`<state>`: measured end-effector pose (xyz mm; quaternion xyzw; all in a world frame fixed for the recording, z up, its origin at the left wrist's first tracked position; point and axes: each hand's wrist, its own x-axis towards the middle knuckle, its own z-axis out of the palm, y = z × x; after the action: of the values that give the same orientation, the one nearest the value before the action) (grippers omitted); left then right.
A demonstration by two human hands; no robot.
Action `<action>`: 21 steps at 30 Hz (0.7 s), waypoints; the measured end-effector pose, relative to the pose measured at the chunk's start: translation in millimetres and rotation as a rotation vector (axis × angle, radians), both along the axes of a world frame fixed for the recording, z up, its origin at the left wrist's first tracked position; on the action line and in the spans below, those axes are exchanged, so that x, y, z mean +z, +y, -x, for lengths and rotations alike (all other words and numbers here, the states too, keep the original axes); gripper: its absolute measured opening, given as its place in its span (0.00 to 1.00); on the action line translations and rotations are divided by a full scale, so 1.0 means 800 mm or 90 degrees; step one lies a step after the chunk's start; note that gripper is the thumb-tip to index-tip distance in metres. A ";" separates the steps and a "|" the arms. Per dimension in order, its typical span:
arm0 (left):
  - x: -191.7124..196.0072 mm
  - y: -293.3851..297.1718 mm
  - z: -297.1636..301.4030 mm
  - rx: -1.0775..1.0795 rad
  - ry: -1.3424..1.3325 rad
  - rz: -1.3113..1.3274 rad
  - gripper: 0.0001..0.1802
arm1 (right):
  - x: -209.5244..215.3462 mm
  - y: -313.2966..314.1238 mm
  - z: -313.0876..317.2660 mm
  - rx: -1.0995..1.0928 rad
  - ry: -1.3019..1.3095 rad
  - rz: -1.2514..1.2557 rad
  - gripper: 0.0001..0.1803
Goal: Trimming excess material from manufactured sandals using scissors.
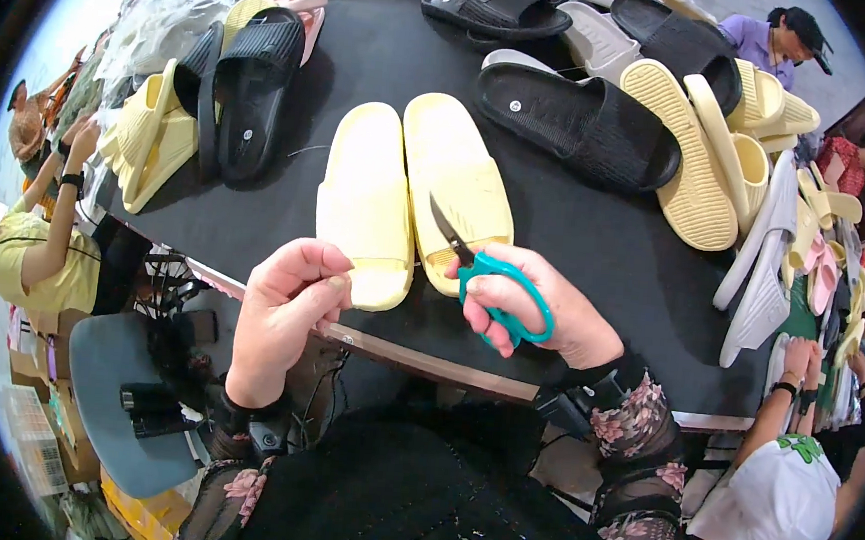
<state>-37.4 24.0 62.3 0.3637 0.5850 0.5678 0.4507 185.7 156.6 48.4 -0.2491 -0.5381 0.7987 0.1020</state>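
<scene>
On the black tabletop before me lies a pair of pale yellow slide slippers, the left slipper (361, 210) and the right slipper (450, 156) side by side, toe straps toward me. My right hand (541, 303) grips a pair of small scissors (498, 266) by its teal handles. Its dark blades point up and left over the strap of the right slipper. Beside the near end of the left slipper, my left hand (288, 305) is raised with thumb and fingers pinched together. Anything between those fingertips is too small to make out.
Black slippers (254, 97) and yellow slippers (151, 140) stand at left. A black slipper (563, 119), an upturned yellow slipper (681, 157) and a grey pair (759, 263) lie at right. A grey chair (122, 409) stands near left. Several people work around the table.
</scene>
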 end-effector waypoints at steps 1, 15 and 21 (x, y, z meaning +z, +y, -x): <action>0.000 -0.007 0.003 -0.016 -0.006 0.019 0.06 | 0.001 0.001 0.000 -0.011 -0.012 0.010 0.17; -0.070 -0.122 0.100 0.027 0.045 0.246 0.08 | 0.002 -0.004 0.007 -0.061 -0.063 -0.027 0.16; -0.181 -0.167 0.150 0.129 0.169 0.356 0.10 | 0.010 -0.009 0.010 -0.068 -0.064 -0.043 0.17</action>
<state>-157.4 -109.9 -82.6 0.2364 0.8052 0.3749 0.3940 177.6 149.2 56.3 -0.3138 -0.5553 0.7598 0.1259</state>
